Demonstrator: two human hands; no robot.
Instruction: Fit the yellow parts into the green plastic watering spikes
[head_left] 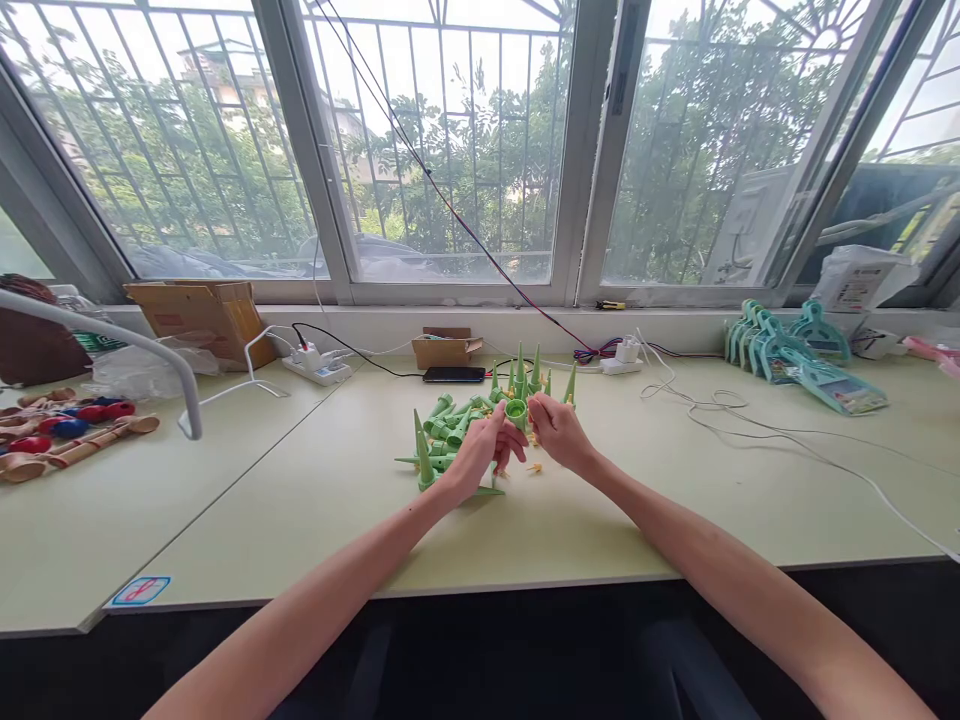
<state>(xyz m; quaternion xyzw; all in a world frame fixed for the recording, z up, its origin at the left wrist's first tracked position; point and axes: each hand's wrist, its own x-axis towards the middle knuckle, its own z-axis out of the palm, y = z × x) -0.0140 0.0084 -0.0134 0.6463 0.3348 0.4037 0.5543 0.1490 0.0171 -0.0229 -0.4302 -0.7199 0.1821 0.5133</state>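
Note:
My left hand [491, 447] grips a green plastic cone-shaped piece [516, 411], its round hollow end facing me. Close on the right, my right hand [557, 428] is closed with its fingertips by the rim of that piece; what is pinched in them, if anything, is too small to make out. A pile of similar green pieces [452, 428] lies to the left of my hands, some on their sides. Several green cones [520, 372] stand upright just behind. Small orange-yellow bits [534, 468] are scattered on the table under my hands.
Behind the pile are a black phone [454, 375] and a small open cardboard box [444, 348]. Wooden toys with red and blue balls [71, 428] lie far left, by a white lamp arm [169, 360]. Teal clip-like items [787, 350] and white cables [739, 408] are on the right.

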